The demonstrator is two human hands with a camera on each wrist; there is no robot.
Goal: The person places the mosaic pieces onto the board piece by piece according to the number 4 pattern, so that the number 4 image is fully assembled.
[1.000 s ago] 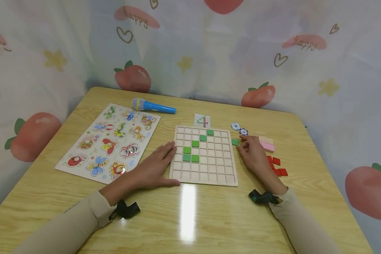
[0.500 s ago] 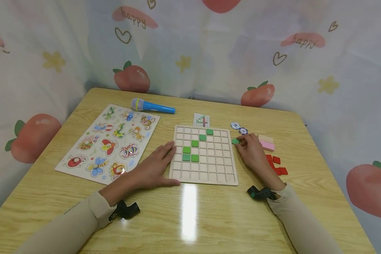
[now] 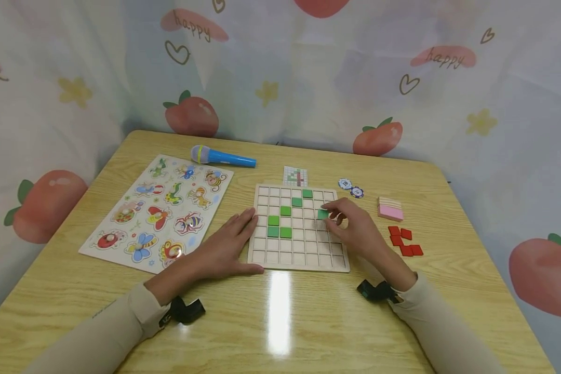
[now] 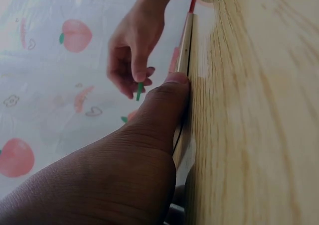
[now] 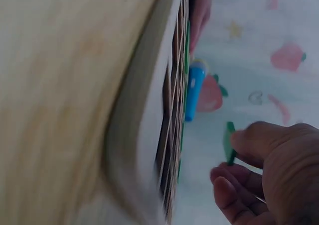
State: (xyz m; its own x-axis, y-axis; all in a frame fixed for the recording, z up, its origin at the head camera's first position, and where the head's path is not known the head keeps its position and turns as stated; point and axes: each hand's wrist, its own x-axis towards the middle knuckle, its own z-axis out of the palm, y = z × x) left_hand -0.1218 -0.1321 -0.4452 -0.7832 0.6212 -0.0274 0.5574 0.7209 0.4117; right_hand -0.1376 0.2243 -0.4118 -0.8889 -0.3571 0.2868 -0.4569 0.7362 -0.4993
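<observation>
Green tile [image 3: 323,214] pinched in right hand [image 3: 359,227], over grid board [image 3: 299,258], well in from right edge of table [image 3: 467,275]. Left hand [image 3: 226,249] relaxed against board. Tile likely light, stiff; grip edges.

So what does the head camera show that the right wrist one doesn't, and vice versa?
Only the head view: the pale rectangular insect puzzle, red square tiles, the white printed grid card and two round blue-and-white chips. Only the right wrist view: a gap between the green square tile and the pale wooden grid board. Both: that tile pinched in the right hand, the board, part of the left hand, and the blue microphone.
</observation>
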